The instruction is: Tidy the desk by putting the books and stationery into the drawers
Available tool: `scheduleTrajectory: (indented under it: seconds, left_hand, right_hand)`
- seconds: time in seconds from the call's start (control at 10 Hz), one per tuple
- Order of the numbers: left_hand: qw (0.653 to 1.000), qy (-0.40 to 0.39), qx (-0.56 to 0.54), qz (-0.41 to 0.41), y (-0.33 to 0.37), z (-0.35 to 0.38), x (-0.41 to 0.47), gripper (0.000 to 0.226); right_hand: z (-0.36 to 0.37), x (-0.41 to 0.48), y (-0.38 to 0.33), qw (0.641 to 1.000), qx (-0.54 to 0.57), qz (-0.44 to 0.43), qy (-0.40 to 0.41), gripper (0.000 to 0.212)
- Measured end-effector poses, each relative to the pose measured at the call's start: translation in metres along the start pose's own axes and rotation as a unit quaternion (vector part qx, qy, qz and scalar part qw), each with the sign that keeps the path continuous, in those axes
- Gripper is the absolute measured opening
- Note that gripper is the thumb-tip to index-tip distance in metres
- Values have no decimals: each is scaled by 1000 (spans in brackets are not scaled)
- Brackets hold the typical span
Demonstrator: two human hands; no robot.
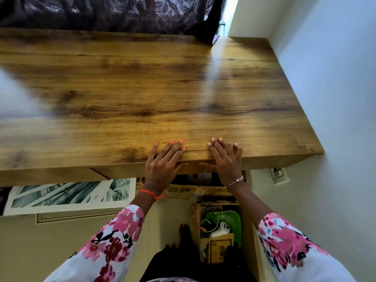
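The wooden desk [142, 88] fills the upper half of the view, with no books or stationery showing on its top. My left hand [162, 161] lies flat on the desk's front edge, fingers spread and holding nothing. My right hand [226, 157] rests palm down on the same edge, a little to the right, also holding nothing. The drawer fronts [61, 177] run along the desk's front face below the top; I cannot tell whether they are shut.
A dark patterned curtain [112, 15] hangs behind the desk. A white wall [335, 98] bounds the right side. Below the desk lean a framed leaf print [67, 195] and an open cardboard box [219, 228] with a green item and small things inside.
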State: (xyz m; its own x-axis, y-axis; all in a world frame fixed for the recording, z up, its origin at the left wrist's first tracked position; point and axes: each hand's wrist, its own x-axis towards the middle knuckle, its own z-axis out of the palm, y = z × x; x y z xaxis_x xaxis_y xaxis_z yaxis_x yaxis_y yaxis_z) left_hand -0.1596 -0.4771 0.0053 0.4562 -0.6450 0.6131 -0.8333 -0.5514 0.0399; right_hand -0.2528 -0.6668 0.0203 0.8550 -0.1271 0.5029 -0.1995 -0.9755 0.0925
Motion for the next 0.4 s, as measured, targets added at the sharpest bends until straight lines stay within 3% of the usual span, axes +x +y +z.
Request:
scheduleTrajectory:
  seconds: [0.3,0.4]
  left_hand:
    - [1000,-12,0,-6,1,-2,0,35]
    - [998,-50,-20,-14,1,-7,3,38]
  right_hand:
    - [2,-3,0,999,-42,-7,-2,56]
    - [-3,-1,-3,998,-15,8,-59,63]
